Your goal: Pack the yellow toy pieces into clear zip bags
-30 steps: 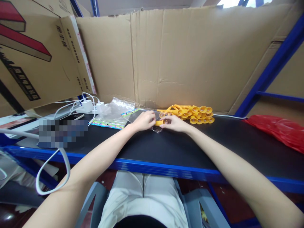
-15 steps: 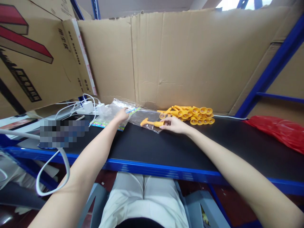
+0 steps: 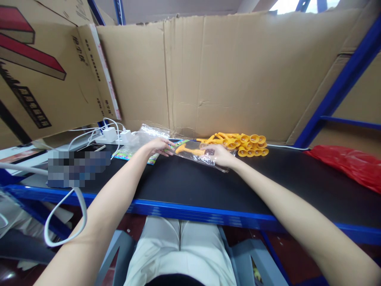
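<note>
On the black shelf (image 3: 208, 186), just in front of the cardboard wall (image 3: 226, 75), a clear plastic bag (image 3: 198, 155) lies stretched between the two hands. Inside it is one orange plastic toy (image 3: 188, 150), a thin stick with a crosspiece at its left end, lying roughly level. The left hand (image 3: 157, 146) pinches the bag's left end between thumb and fingertips; the right hand (image 3: 219, 155) grips the bag's right end, fingers curled over the plastic and over the toy's right tip.

Half a second ago the left hand was further left, reaching onto the stack of bags, while the bag lay flat on the shelf under the right hand alone. Now the left hand has come back to the bag, and the bag sits raised slightly off the shelf and pulled longer toward the right.

Just right of the bag, touching the cardboard wall, is a heap of orange toys (image 3: 242, 143). Left of the bag lie a stack of clear bags with colourful cards (image 3: 139, 145), then white chargers and cables (image 3: 111, 134). A red plastic bag (image 3: 351, 165) lies well to the right. Nothing lies between the hands and the bag.
</note>
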Tool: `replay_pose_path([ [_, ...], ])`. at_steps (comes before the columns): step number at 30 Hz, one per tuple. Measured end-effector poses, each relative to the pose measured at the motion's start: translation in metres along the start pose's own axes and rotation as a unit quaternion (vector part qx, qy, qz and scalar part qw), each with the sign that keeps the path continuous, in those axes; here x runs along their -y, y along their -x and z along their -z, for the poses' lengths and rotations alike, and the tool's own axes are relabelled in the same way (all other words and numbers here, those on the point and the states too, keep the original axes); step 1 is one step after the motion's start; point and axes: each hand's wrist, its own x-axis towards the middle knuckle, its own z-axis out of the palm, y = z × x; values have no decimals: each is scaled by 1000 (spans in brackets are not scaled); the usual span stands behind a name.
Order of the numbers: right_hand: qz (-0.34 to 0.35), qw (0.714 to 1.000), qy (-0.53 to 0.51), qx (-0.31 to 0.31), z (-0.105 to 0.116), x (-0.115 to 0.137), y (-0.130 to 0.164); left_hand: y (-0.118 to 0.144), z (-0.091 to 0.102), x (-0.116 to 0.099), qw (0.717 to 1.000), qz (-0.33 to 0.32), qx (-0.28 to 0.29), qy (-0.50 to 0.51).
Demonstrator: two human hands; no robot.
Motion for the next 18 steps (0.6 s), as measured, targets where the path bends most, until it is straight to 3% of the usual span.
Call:
replay_pose_path([
  [3, 31, 999, 2, -17, -1, -3, 0, 2, -7, -2, 999, -13, 25, 43],
  [9, 49, 998, -40, -19, 1, -7, 0, 4, -20, -6, 997, -14, 12, 77],
  [18, 75, 994, -65, 40, 6, -5, 1, 4, -12, -5, 995, -55, 44, 72],
])
